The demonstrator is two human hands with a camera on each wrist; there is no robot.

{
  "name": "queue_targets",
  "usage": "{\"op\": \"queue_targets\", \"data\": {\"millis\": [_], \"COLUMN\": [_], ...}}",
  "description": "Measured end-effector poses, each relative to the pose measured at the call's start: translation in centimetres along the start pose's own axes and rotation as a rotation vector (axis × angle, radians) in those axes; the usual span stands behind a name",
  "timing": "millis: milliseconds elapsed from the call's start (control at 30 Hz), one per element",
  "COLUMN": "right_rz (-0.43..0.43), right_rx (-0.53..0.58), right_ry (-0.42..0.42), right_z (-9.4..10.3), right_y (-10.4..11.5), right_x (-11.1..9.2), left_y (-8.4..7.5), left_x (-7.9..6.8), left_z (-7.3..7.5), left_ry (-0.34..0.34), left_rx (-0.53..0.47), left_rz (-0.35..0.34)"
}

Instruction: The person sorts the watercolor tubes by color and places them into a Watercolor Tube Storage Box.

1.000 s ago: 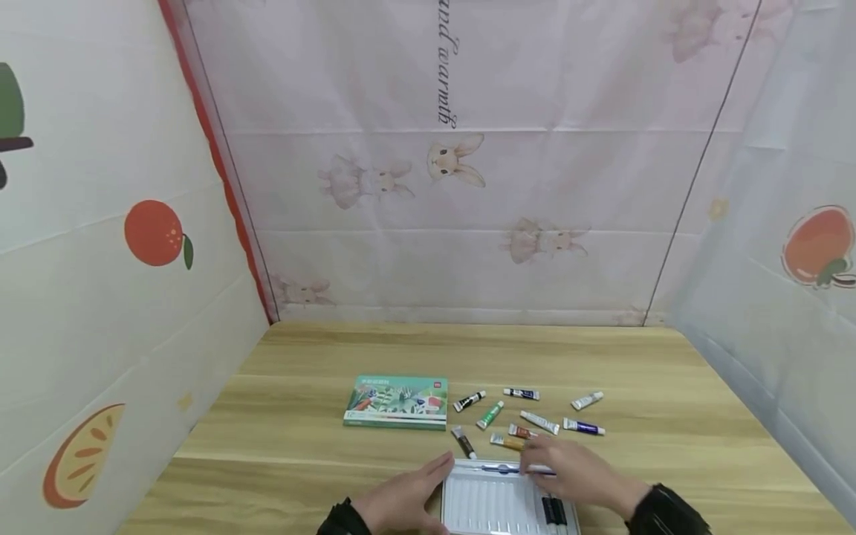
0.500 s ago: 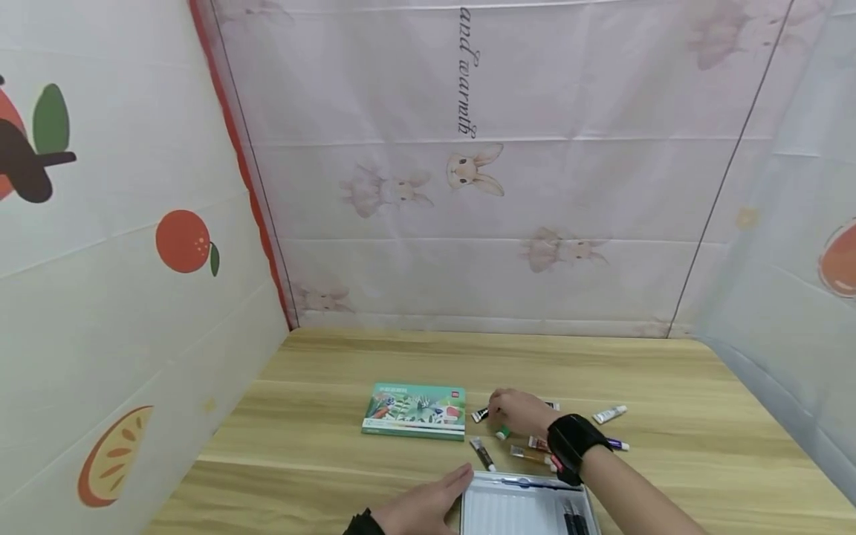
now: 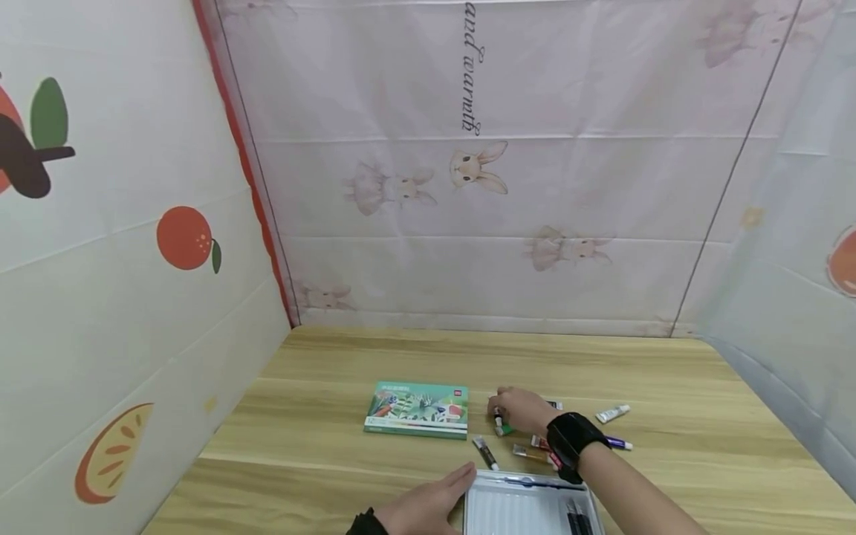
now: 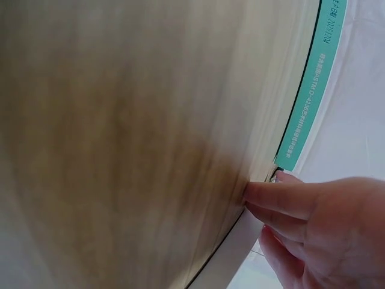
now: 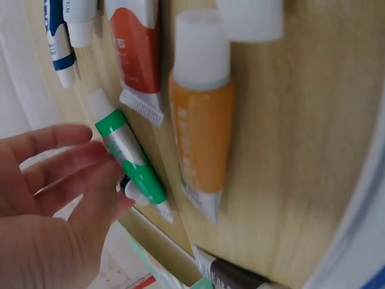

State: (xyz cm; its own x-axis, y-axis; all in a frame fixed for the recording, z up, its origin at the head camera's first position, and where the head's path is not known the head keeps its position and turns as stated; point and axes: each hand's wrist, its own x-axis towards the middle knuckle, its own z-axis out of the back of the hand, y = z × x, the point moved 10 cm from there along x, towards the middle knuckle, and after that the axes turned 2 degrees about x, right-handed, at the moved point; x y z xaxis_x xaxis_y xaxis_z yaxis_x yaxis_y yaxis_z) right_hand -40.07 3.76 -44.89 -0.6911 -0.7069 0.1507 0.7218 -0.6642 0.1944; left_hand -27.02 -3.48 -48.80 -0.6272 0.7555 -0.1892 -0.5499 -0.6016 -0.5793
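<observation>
My left hand rests against the left side of a white paint box. Its fingers look fairly straight in the left wrist view, touching the box's edge. Farther forward, my right hand pinches a black paint tube, tilted with its cap downward. That tube is mostly behind the thumb in the right wrist view, where its white cap shows. Close to these fingers lies a green paint tube. An orange-yellow tube and a red tube lie near it.
A teal illustrated carton stands left of the tubes. A dark brown tube lies behind the box, a silver tube farther right. Inside the box are a paintbrush and black-labelled tubes. Fabric walls surround the table.
My right hand has left the box, reached forward to the tubes and taken hold of the black one, lifting it off its flat lie. The left hand has stayed at the box.
</observation>
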Motion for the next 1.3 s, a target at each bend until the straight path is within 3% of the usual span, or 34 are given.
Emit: {"op": "queue_targets", "data": {"millis": [200, 400, 667, 900, 1100, 1300], "right_rz": [0.132, 0.184, 0.191, 0.191, 0.187, 0.216], "right_rx": [-0.164, -0.209, -0.208, -0.177, -0.100, -0.135], "right_ry": [-0.075, -0.048, -0.010, -0.020, -0.053, -0.065], "right_z": [0.0, -0.6, -0.2, -0.1, 1.2, 1.8], "right_y": [0.5, 1.0, 1.5, 1.0, 1.2, 2.1], "right_x": [0.4, 0.7, 0.5, 0.2, -0.6, -1.6], "left_y": [-0.1, -0.4, -0.6, -0.7, -0.4, -0.3], "left_x": [0.3, 0.4, 0.5, 0.7, 0.5, 0.1], "left_z": [-0.2, -0.3, -0.2, -0.2, -0.2, 0.2], "left_ry": [0.019, 0.025, 0.017, 0.007, 0.004, -0.018], "left_rx": [-0.025, -0.021, -0.005, -0.004, -0.017, 0.029], "left_rz": [0.004, -0.002, -0.003, -0.018, -0.007, -0.013]}}
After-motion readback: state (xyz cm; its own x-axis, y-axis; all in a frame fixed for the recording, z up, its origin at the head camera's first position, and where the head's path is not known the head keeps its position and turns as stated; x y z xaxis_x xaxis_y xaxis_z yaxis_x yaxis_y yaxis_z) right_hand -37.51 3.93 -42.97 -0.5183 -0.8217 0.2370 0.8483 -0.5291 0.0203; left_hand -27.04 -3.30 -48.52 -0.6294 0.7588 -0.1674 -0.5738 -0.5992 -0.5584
